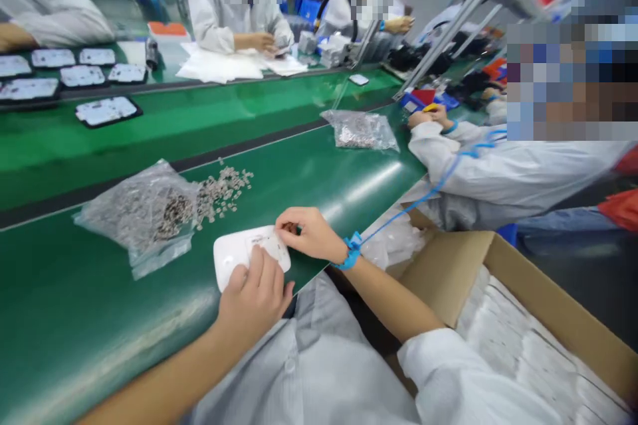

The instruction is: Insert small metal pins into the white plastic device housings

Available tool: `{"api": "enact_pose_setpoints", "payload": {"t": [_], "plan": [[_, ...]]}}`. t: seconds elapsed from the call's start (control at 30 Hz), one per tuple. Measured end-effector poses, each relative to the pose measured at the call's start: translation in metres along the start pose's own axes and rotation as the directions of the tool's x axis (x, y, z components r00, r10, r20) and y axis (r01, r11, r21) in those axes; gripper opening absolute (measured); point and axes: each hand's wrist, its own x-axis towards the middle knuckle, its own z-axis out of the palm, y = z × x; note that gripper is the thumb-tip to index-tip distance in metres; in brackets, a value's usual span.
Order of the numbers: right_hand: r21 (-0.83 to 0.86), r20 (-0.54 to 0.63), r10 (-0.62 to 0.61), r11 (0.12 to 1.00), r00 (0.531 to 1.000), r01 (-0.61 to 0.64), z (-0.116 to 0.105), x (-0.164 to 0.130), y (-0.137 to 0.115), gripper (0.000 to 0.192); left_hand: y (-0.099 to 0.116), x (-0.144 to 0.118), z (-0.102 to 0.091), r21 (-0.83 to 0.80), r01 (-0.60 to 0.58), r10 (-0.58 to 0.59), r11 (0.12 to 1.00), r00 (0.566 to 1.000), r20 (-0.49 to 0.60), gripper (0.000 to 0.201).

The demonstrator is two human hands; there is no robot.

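A white rounded plastic casing (pixel 234 254) lies on the green bench (pixel 90 319) in front of me. My left hand (pixel 256 295) rests on its near edge and holds it down with the fingertips. My right hand (pixel 310 234), with a blue wrist strap (pixel 353 250), pinches at the casing's right end; what is between the fingers is too small to tell. A heap of small grey parts (pixel 224 191) lies just beyond the casing, spilling from a clear plastic bag (pixel 142 212).
An open cardboard box (pixel 538 292) of white pieces stands at my right. A second bag of parts (pixel 361 129) lies farther right. Another person's sleeve (pixel 498 166) reaches over the bench. Black trays (pixel 107 111) and people sit beyond the green conveyor (pixel 199 119).
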Motion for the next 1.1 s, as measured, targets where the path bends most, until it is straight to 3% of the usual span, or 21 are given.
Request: {"api": "enact_pose_setpoints", "payload": {"t": [0.1, 0.27, 0.47, 0.63, 0.87, 1.03, 1.1], "plan": [[-0.068, 0.000, -0.095, 0.993, 0.996, 0.094, 0.006, -0.004, -0.002, 0.009, -0.001, 0.003, -0.006, -0.012, -0.026, 0.027, 1.000, 0.999, 0.030, 0.036], [-0.073, 0.011, -0.072, 0.995, 0.997, 0.073, 0.014, -0.001, 0.001, 0.010, -0.002, 0.002, -0.006, -0.001, -0.039, 0.039, 0.999, 0.998, 0.040, 0.037], [-0.126, 0.034, -0.151, 0.980, 0.988, 0.154, 0.013, 0.000, -0.001, 0.010, -0.001, 0.001, -0.007, 0.003, -0.045, 0.045, 0.999, 0.998, 0.044, 0.039], [-0.135, 0.033, -0.089, 0.987, 0.995, 0.093, 0.013, 0.000, -0.003, 0.012, -0.002, 0.003, -0.007, -0.048, -0.033, 0.036, 0.998, 0.998, 0.043, 0.037], [-0.095, 0.203, 0.061, 0.995, 0.977, -0.043, 0.004, 0.021, 0.006, 0.020, -0.004, 0.005, -0.007, -0.045, -0.065, 0.069, 0.997, 0.994, 0.080, 0.029], [-0.071, -0.003, -0.019, 0.997, 1.000, 0.019, 0.012, -0.009, 0.003, 0.008, -0.003, 0.013, -0.013, 0.006, -0.115, 0.112, 0.993, 0.977, 0.180, 0.033], [-0.096, -0.100, -0.072, 0.993, 0.992, 0.062, 0.018, -0.026, 0.001, 0.012, -0.004, 0.016, -0.015, 0.012, -0.146, 0.141, 0.989, 0.969, 0.205, 0.036]]}}
